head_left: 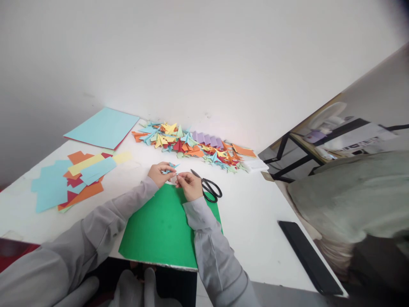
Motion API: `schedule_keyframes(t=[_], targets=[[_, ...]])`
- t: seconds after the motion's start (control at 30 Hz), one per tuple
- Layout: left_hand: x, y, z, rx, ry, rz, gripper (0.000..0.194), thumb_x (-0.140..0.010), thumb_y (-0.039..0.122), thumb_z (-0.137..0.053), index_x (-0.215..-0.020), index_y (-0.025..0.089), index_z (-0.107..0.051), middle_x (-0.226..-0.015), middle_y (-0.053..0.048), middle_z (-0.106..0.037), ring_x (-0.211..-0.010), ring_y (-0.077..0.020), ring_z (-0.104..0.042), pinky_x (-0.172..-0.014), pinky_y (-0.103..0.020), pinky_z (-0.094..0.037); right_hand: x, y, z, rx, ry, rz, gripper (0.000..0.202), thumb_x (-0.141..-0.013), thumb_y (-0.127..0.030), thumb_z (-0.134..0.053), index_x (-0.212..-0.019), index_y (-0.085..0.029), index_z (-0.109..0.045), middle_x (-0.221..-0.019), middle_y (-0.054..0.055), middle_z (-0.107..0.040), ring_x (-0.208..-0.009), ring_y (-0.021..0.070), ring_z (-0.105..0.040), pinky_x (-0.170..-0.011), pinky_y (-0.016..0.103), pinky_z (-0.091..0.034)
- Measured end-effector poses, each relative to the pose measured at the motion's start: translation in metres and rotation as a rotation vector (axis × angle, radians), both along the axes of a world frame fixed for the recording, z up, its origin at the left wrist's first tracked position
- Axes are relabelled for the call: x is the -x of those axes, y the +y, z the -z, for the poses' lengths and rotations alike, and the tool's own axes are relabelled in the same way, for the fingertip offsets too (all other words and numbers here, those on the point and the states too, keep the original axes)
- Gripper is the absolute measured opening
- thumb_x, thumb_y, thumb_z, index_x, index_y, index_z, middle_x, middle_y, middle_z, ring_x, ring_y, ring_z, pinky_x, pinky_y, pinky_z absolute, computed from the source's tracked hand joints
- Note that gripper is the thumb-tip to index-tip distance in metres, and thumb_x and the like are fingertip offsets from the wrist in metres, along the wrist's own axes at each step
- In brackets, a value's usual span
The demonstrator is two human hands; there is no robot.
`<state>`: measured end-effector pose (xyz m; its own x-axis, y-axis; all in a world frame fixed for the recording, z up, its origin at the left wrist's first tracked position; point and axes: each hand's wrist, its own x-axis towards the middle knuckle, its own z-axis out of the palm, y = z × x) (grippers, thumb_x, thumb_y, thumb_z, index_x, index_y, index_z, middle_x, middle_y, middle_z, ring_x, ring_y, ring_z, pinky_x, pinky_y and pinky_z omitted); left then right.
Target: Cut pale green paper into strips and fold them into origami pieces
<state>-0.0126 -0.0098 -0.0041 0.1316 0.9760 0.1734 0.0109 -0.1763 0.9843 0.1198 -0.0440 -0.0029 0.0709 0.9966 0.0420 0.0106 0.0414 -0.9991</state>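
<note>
My left hand (161, 174) pinches a small light-blue folded paper (174, 165), whose pointed tip sticks out past the fingers. Close beside it, my right hand (191, 186) is closed, thumb and fingertips meeting the paper's near end; most of the paper is hidden by the fingers. Both hands are over the far edge of a green sheet (159, 230) lying at the table's front. Black-handled scissors (211, 189) rest just right of my right hand, blades pointing away and partly open.
Behind my hands, a long heap of folded paper shapes (185, 143) in several colours lies along the wall. Loose paper pieces (54, 183) spread at left, with large blue sheets (104, 128) behind. A black flat object (308, 258) lies on the right edge; cloth (351, 196) hangs beyond.
</note>
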Motion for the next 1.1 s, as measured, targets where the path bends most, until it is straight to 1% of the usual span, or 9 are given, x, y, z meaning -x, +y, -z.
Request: schedule_keyframes(t=[0.17,0.5,0.6,0.73,0.9,1.0,1.1], targets=[[0.0001,-0.0005,-0.0005,0.003,0.012,-0.003,0.014,-0.056,0.021,-0.07,-0.067,0.013,-0.069,-0.093,-0.006,-0.059,-0.042,-0.0026,-0.051,-0.04,-0.02,-0.048,0.001,-0.0012,-0.0034,0.018,0.03,-0.012,0.018,-0.059,-0.036,-0.064,-0.062,-0.019,-0.057,-0.049,-0.004,-0.058,-0.041,0.0108,-0.052,-0.046,0.025,-0.043],[-0.0023,-0.003,-0.0029,0.003,-0.016,0.004,0.009,-0.055,0.017,-0.068,-0.063,0.013,-0.069,-0.089,-0.006,-0.06,-0.045,-0.0055,-0.053,-0.04,-0.023,-0.05,0.001,-0.0008,-0.0068,0.03,0.088,0.014,0.01,-0.055,-0.025,-0.063,-0.055,-0.019,-0.056,-0.046,-0.004,-0.058,-0.04,0.0112,-0.052,-0.045,0.025,-0.042],[-0.0022,-0.003,-0.0031,0.001,-0.022,0.004,0.009,-0.055,0.018,-0.068,-0.063,0.013,-0.069,-0.089,-0.006,-0.06,-0.045,-0.0054,-0.053,-0.041,-0.023,-0.051,0.0004,-0.0007,-0.0066,0.034,0.071,0.019,0.01,-0.054,-0.026,-0.064,-0.056,-0.018,-0.058,-0.047,-0.003,-0.06,-0.041,0.0118,-0.054,-0.047,0.025,-0.043],[-0.0017,-0.0023,-0.0025,0.01,-0.005,0.001,0.011,-0.055,0.018,-0.068,-0.065,0.013,-0.069,-0.094,-0.007,-0.059,-0.042,-0.0044,-0.052,-0.042,-0.024,-0.051,-0.0005,-0.0008,-0.0049,0.016,0.051,0.009,0.013,-0.057,-0.03,-0.064,-0.059,-0.018,-0.059,-0.049,-0.002,-0.06,-0.042,0.0115,-0.054,-0.047,0.026,-0.043],[-0.0022,-0.0028,-0.0026,0.002,-0.015,0.0,0.011,-0.055,0.019,-0.069,-0.064,0.012,-0.068,-0.092,-0.007,-0.059,-0.042,-0.0044,-0.052,-0.041,-0.023,-0.05,-0.0016,0.0001,-0.0022,0.002,0.071,-0.013,0.016,-0.059,-0.032,-0.065,-0.058,-0.018,-0.059,-0.048,-0.003,-0.059,-0.041,0.0104,-0.053,-0.046,0.024,-0.042],[-0.0018,-0.0037,-0.0023,-0.009,-0.038,0.021,0.015,-0.056,0.024,-0.069,-0.065,0.012,-0.068,-0.089,-0.006,-0.059,-0.042,-0.0042,-0.052,-0.041,-0.022,-0.05,-0.0019,0.001,-0.0022,0.029,0.121,-0.025,0.018,-0.057,-0.033,-0.066,-0.057,-0.017,-0.058,-0.047,-0.003,-0.06,-0.039,0.0098,-0.052,-0.044,0.023,-0.041],[-0.0009,-0.0041,-0.0016,-0.018,-0.056,0.051,0.02,-0.058,0.028,-0.069,-0.067,0.011,-0.068,-0.086,-0.005,-0.059,-0.042,-0.0049,-0.054,-0.042,-0.021,-0.049,-0.0023,0.0027,-0.0016,0.11,0.203,-0.064,0.019,-0.053,-0.032,-0.069,-0.055,-0.016,-0.059,-0.046,-0.002,-0.061,-0.037,0.0098,-0.053,-0.042,0.022,-0.04]])
